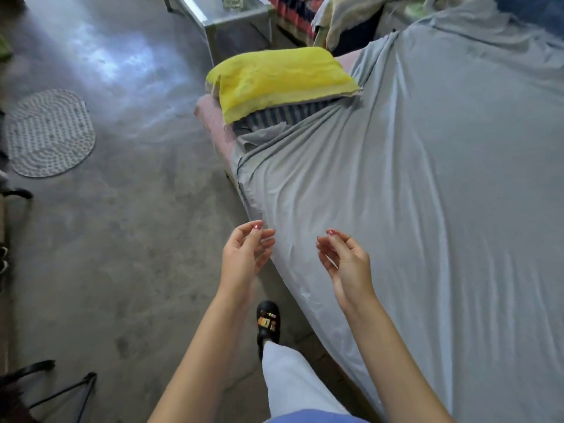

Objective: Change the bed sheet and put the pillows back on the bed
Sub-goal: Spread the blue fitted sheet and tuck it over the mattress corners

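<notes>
A grey bed sheet (412,184) lies wrinkled over the mattress, bunched in folds toward the far left corner. There a yellow pillow (280,77) rests on a striped pillow (274,117) on the pink mattress (210,117). My left hand (247,254) hovers at the bed's left edge, fingers loosely curled, holding nothing. My right hand (345,261) hovers just above the sheet, fingers relaxed, also holding nothing.
Grey concrete floor (122,239) runs along the bed's left side, with an oval woven mat (50,132) at the left. A metal table (232,16) stands beyond the pillows. Piled cloths (345,19) lie at the head. My black shoe (268,322) is beside the bed.
</notes>
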